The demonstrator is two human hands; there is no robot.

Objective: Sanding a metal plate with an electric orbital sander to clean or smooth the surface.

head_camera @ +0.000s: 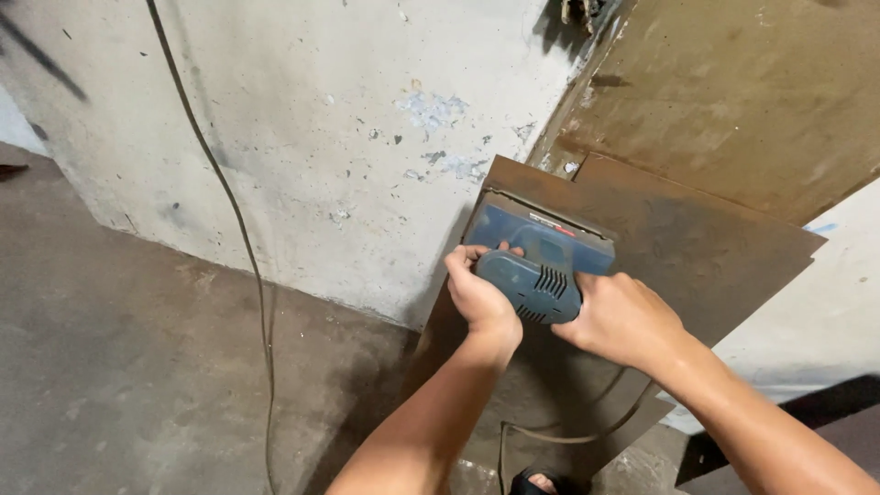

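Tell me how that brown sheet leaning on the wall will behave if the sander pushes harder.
The brown sheet looks thin and only leans on the wall, so it may flex or slide. Both hands, left and right, press the blue sander near its top, probably raising that risk.

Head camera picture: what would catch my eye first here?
First, the blue electric sander with a dark vented body, pressed against a rusty brown metal sheet that leans on the stained white wall. The left hand and the right hand both clasp the sander from either side. On the left, a thin dark cable runs down the wall to the grey concrete floor.
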